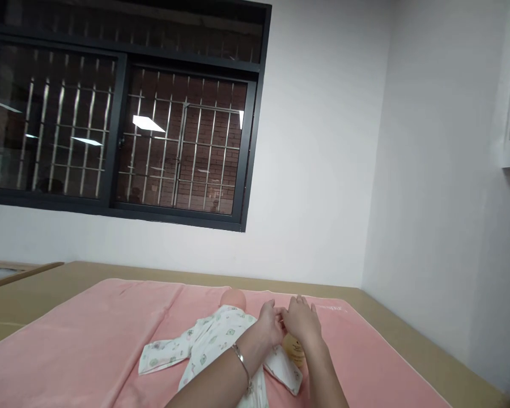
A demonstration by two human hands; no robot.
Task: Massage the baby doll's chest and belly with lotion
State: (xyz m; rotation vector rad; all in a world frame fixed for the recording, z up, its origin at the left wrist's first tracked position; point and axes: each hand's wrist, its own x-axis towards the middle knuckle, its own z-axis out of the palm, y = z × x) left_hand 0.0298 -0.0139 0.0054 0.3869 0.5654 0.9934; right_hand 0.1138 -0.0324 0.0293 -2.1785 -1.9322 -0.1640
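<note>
Head view: my left hand [272,327], palm up, meets my palm-down right hand [305,323]; I cannot tell whether either grips anything. At six o'clock, my right wrist [317,344] partly hides a yellow bottle [294,351]; the baby doll [221,334] lies at nine.

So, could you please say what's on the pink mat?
A doll in patterned clothes lies there, with a yellowish container by one sleeve. The right hand partly covers the container; anything under the doll is hidden.

The outfit [219,334] looks matt cloth, the bracelet [242,360] glossy metal.
</note>
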